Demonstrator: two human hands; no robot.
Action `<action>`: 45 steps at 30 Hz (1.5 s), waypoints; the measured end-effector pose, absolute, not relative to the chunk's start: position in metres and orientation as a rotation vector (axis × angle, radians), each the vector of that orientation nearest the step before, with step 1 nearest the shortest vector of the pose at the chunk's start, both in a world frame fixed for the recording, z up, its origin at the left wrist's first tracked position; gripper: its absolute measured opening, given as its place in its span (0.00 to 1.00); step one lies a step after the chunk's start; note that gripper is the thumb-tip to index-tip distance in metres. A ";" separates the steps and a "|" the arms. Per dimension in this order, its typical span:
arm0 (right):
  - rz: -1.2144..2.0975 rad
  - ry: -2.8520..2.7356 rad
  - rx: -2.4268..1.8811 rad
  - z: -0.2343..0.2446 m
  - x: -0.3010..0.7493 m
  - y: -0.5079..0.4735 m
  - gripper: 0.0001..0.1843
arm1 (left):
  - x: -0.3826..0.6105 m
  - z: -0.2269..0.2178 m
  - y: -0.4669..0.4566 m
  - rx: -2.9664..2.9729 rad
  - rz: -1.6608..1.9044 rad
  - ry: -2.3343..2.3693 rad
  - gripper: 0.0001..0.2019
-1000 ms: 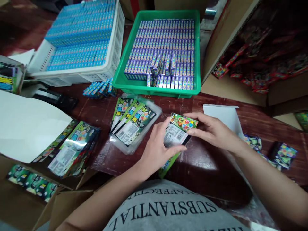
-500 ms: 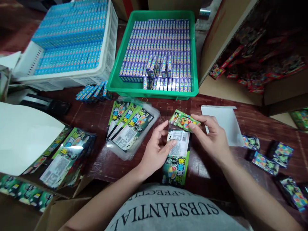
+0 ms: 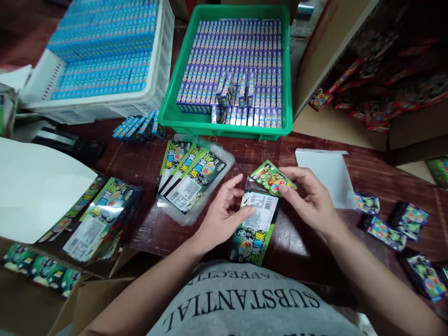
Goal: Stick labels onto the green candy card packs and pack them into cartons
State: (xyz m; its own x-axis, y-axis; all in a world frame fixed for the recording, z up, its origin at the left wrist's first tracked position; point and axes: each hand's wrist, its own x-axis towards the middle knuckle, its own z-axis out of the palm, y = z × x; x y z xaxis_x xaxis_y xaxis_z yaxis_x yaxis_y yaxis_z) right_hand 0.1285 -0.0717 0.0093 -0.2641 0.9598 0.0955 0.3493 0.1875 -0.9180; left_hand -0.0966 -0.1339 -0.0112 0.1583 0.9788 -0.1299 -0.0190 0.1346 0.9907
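A flat printed carton (image 3: 255,224), green and black with a white barcode panel, lies in front of me on the dark red table. My left hand (image 3: 224,214) presses its thumb and fingers on the barcode panel. My right hand (image 3: 310,198) pinches the carton's green top flap (image 3: 273,177) and bends it upward. A stack of the same flat cartons in clear plastic (image 3: 192,182) lies just left of my left hand.
A green tray (image 3: 227,127) of purple boxes and a white crate (image 3: 105,108) of blue boxes stand at the back. Loose blue boxes (image 3: 138,127) lie between them. More flat cartons (image 3: 101,219) sit at left, folded small boxes (image 3: 395,224) at right, white paper (image 3: 325,175) beside my right hand.
The carton was held up between both hands; it now lies unfolded lengthwise on the table, with the top flap bent up by my right hand. The view shifted slightly.
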 end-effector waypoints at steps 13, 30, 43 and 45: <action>1.069 -2.008 -1.042 0.018 0.148 -0.053 0.17 | -0.098 -0.012 -0.140 1.173 0.975 1.132 0.38; 1.146 -1.771 -1.216 -0.008 0.125 -0.100 0.23 | -0.114 -0.011 -0.133 1.139 0.939 1.134 0.19; 1.342 -1.555 -1.222 -0.004 0.109 -0.106 0.14 | -0.125 0.001 -0.106 1.164 0.929 1.221 0.09; 1.329 -1.608 -1.262 0.002 0.108 -0.102 0.05 | -0.126 0.005 -0.103 1.214 0.875 1.194 0.06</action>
